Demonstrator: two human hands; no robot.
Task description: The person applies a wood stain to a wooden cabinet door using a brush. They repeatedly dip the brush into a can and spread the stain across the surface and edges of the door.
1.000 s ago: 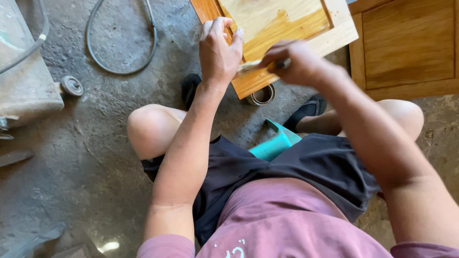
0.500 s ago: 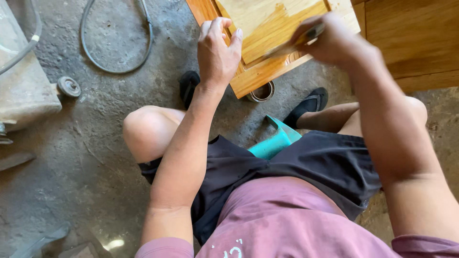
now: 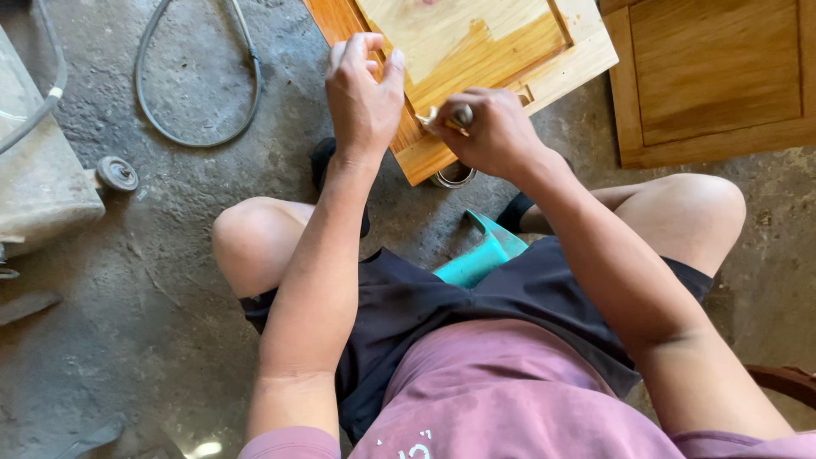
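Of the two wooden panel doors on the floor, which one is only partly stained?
The panel door under both hands: its centre is half pale bare wood, half amber. The other door, to its right, is evenly amber all over.

I sit over a rough grey concrete floor [image 3: 161,340], stained and cracked. Left of my knee a grey hose [image 3: 197,140] lies in a loop on it. Further left of the hose stands a pale block [image 3: 38,183], perhaps a machine housing, with a small round wheel [image 3: 116,173] beside it. Sun falls hard across the floor, and a bright glint shows near the bottom edge.
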